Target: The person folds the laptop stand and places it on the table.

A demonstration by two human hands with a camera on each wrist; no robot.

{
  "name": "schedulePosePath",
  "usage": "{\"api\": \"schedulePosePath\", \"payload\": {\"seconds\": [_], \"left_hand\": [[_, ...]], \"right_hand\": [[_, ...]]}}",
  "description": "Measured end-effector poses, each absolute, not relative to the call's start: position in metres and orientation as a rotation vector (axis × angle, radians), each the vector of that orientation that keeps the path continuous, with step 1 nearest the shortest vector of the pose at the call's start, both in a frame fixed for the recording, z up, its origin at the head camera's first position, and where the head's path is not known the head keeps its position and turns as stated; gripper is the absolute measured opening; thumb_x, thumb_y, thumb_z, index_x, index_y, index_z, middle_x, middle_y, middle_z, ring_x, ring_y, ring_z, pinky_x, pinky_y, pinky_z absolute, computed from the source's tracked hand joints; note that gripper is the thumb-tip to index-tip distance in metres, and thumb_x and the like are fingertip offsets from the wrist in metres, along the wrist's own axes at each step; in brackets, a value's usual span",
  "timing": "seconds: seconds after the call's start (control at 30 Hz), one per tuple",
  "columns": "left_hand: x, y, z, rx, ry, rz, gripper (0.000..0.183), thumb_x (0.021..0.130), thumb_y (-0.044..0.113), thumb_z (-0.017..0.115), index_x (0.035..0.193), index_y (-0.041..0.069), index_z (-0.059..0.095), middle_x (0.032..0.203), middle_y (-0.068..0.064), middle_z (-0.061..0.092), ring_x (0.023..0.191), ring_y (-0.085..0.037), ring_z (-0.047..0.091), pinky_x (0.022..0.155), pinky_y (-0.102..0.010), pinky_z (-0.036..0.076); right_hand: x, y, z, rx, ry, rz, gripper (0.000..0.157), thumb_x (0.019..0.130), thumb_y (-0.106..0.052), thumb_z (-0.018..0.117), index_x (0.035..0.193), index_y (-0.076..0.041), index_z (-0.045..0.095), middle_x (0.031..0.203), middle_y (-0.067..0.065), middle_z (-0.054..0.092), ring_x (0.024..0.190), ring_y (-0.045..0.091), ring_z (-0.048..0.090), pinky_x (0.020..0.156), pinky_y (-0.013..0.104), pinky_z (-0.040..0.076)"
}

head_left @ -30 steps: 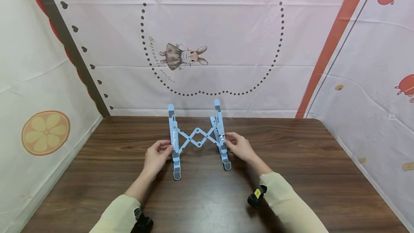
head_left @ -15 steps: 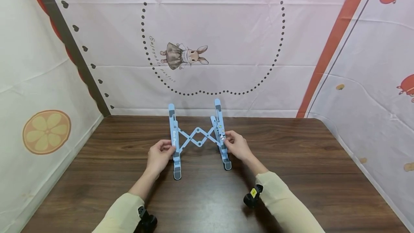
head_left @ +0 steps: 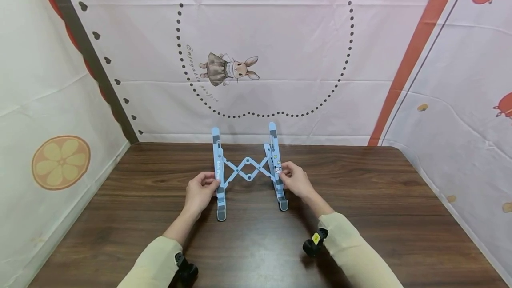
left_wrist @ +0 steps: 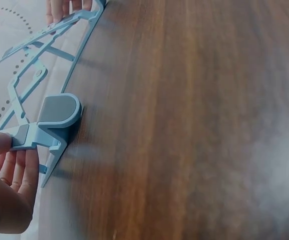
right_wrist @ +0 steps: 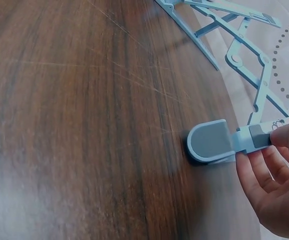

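Note:
A light blue folding laptop stand [head_left: 248, 178] stands spread on the table, its two long arms joined by crossed scissor links. Grey pads cover the arm ends, as the left wrist view shows on the near pad [left_wrist: 58, 109]. My left hand [head_left: 200, 192] pinches the left arm of the stand, thumb on top and fingers beneath. On the other side my right hand [head_left: 297, 181] pinches the right arm [right_wrist: 257, 137] the same way. Small printed figures decorate that right arm.
The dark wood table [head_left: 256, 252] runs under everything. Behind it hangs a white cloth [head_left: 288, 57] with a rabbit print, and printed cloth walls stand left and right. A black wrist camera [head_left: 314, 244] sits on the right sleeve, another on the left.
Both hands keep their places at the stand's arms, the left hand having closed in slightly on its arm. The whole view has drifted a little; the stand's spread looks much the same.

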State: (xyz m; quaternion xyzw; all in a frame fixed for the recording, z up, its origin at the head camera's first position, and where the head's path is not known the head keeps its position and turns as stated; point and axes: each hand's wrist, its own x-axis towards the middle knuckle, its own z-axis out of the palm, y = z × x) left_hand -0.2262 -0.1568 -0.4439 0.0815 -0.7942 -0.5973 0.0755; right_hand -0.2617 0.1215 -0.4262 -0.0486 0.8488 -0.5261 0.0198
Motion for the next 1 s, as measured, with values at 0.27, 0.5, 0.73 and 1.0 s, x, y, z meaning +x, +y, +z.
{"api": "schedulePosePath", "payload": {"seconds": [0.27,0.5,0.73,1.0], "left_hand": [[-0.232,-0.151,-0.444,0.236,-2.405,-1.815,0.019,0.085,0.009,0.064,0.104,0.004,0.062,0.093,-0.014,0.066,0.079,-0.025,0.065,0.064,-0.028,0.055],[-0.236,-0.143,-0.443,0.216,-2.420,-1.826,0.018,0.085,0.009,0.064,0.101,0.002,0.062,0.091,-0.015,0.066,0.080,-0.026,0.066,0.063,-0.029,0.056],[-0.238,-0.135,-0.442,0.208,-2.414,-1.841,0.016,0.084,0.008,0.065,0.098,0.003,0.063,0.088,-0.013,0.066,0.077,-0.024,0.065,0.063,-0.030,0.056],[-0.243,-0.129,-0.442,0.185,-2.422,-1.863,0.016,0.084,0.008,0.065,0.099,0.003,0.063,0.088,-0.012,0.067,0.075,-0.020,0.065,0.063,-0.031,0.056]], "right_hand": [[-0.259,0.131,-0.422,-0.130,2.618,-1.624,0.027,0.088,-0.006,0.058,0.114,-0.001,0.056,0.094,0.015,0.063,0.080,0.024,0.062,0.064,0.034,0.056],[-0.257,0.140,-0.424,-0.099,2.617,-1.623,0.025,0.088,-0.007,0.058,0.112,-0.002,0.056,0.093,0.013,0.061,0.080,0.021,0.061,0.065,0.034,0.056],[-0.257,0.149,-0.425,-0.078,2.604,-1.641,0.024,0.088,-0.007,0.058,0.111,0.000,0.056,0.095,0.014,0.060,0.082,0.021,0.061,0.067,0.035,0.056],[-0.255,0.157,-0.424,-0.052,2.581,-1.674,0.024,0.089,-0.007,0.057,0.112,0.002,0.056,0.095,0.015,0.059,0.084,0.023,0.060,0.069,0.036,0.056]]}}
